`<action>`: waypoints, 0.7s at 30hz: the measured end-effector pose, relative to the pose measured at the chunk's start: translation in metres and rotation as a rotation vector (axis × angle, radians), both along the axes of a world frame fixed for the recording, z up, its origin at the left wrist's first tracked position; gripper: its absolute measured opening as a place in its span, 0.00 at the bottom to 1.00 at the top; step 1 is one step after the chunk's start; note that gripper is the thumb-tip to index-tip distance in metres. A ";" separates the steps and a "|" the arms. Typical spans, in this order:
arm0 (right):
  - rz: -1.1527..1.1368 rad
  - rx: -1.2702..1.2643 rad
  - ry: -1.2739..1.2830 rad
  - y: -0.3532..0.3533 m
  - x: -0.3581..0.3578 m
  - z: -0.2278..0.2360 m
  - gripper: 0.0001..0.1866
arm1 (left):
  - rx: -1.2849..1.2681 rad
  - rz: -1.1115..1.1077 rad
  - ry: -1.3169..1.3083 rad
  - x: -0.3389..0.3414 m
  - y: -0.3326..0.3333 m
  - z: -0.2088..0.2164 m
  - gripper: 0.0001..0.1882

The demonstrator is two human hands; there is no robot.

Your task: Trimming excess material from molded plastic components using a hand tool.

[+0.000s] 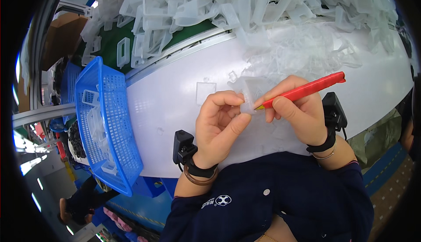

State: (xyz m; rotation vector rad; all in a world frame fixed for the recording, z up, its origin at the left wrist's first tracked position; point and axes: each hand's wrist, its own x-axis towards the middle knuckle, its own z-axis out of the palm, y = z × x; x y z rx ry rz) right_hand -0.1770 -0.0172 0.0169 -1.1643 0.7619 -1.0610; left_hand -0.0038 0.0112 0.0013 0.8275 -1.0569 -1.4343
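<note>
My left hand grips a translucent plastic part between thumb and fingers, in front of my chest above the white tabletop. In my right hand is a slim red-handled tool, held like a pen and slanting up to the right. Its yellowish tip meets or nearly meets the part's near edge beside my left thumb; the exact contact is too small to tell. The fingers of my right hand also come close to the part.
A white tabletop carries a thin square frame and scattered clear scraps. At left stands a blue basket with several translucent parts inside. Many translucent frames are heaped on a green surface beyond a metal rail.
</note>
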 end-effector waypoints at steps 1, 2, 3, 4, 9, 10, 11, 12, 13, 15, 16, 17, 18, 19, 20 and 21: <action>-0.002 -0.004 -0.001 0.001 0.000 -0.001 0.09 | -0.012 -0.021 0.021 0.000 0.000 0.001 0.15; -0.013 -0.096 0.080 0.001 0.000 -0.002 0.07 | -0.023 -0.043 0.043 0.000 -0.001 0.002 0.16; -0.025 -0.188 0.160 0.001 0.000 -0.004 0.05 | -0.027 -0.046 0.044 -0.001 -0.002 0.000 0.16; -0.028 -0.192 0.161 -0.001 0.002 -0.004 0.05 | -0.092 -0.009 -0.051 -0.002 -0.002 -0.004 0.17; -0.213 -0.918 0.501 -0.011 0.008 -0.014 0.11 | -0.299 0.084 -0.339 0.004 -0.005 -0.007 0.19; -0.259 -0.973 0.574 -0.015 0.005 -0.014 0.11 | -0.239 0.087 -0.242 0.005 -0.004 -0.008 0.19; -0.321 -0.975 0.618 -0.022 0.001 -0.015 0.10 | -0.175 0.104 -0.159 0.009 -0.002 -0.007 0.18; -0.388 -0.975 0.674 -0.030 -0.006 -0.017 0.08 | -0.183 0.105 -0.163 0.012 -0.003 -0.004 0.18; -0.490 -0.882 0.753 -0.035 -0.015 -0.016 0.07 | -0.198 0.157 -0.080 0.015 -0.004 0.000 0.18; -0.709 -0.761 0.798 -0.049 -0.041 -0.014 0.06 | -0.259 0.243 -0.020 0.024 -0.004 0.010 0.18; -0.824 -0.733 0.770 -0.056 -0.057 -0.015 0.06 | -0.277 0.255 -0.029 0.026 -0.003 0.012 0.18; -0.906 -0.665 0.753 -0.059 -0.072 -0.015 0.06 | -0.272 0.303 -0.003 0.030 -0.002 0.013 0.19; -0.977 -0.593 0.728 -0.062 -0.083 -0.016 0.06 | -0.267 0.357 0.018 0.036 0.000 0.014 0.19; -0.988 -0.542 0.659 -0.064 -0.093 -0.017 0.07 | -0.333 0.319 -0.024 0.040 -0.002 0.015 0.21; -0.997 -0.490 0.590 -0.064 -0.101 -0.016 0.07 | -0.312 0.305 0.006 0.041 -0.003 0.015 0.21; -0.925 -0.438 0.559 -0.060 -0.103 -0.013 0.07 | -0.324 0.301 0.002 0.042 -0.004 0.016 0.21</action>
